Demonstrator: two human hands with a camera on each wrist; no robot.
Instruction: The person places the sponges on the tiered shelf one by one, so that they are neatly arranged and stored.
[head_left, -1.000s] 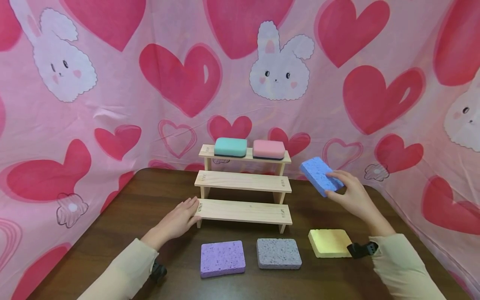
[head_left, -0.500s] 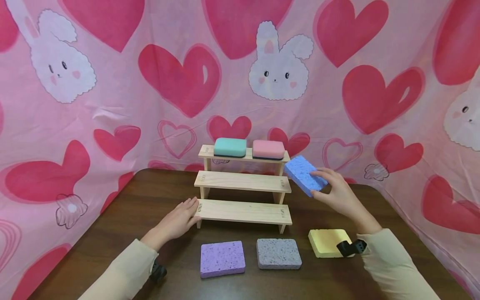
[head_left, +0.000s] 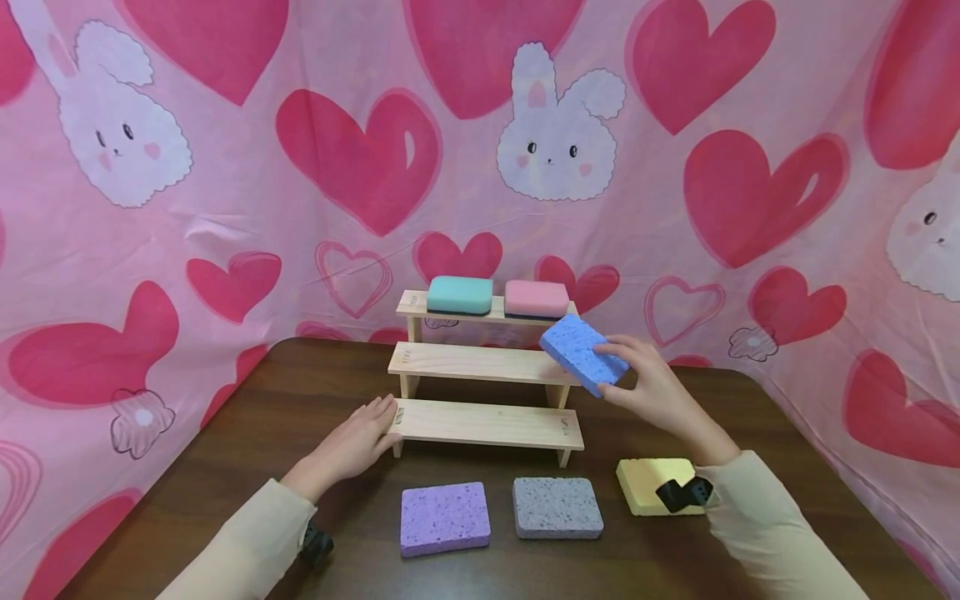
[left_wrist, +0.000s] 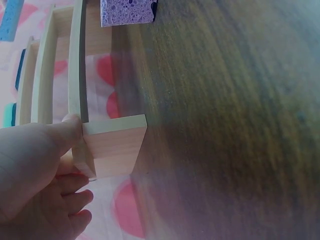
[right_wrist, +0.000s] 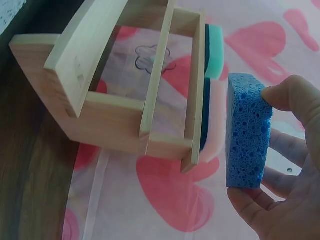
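My right hand [head_left: 648, 387] holds a blue sponge [head_left: 579, 352] by its right end, tilted, in front of the right end of the wooden three-step stand [head_left: 480, 423]. In the right wrist view the thumb lies on one edge of the sponge [right_wrist: 248, 132] and the fingertips reach the opposite edge. My left hand [head_left: 352, 442] grips the left end of the lowest step; in the left wrist view its thumb lies along the step's edge, with the fingers beyond. On the top step sit a teal sponge [head_left: 460, 295] and a pink sponge [head_left: 536, 298], both with dark undersides.
In front of the stand, a purple sponge [head_left: 445, 518], a grey sponge [head_left: 557, 507] and a yellow sponge [head_left: 651, 485] lie in a row on the dark wooden table [head_left: 315, 383]. A pink cloth with hearts and rabbits [head_left: 465, 150] hangs behind and at the sides.
My right hand has carried the blue sponge leftward, from right of the stand to overlapping its right end. The left hand stays at the lowest step.
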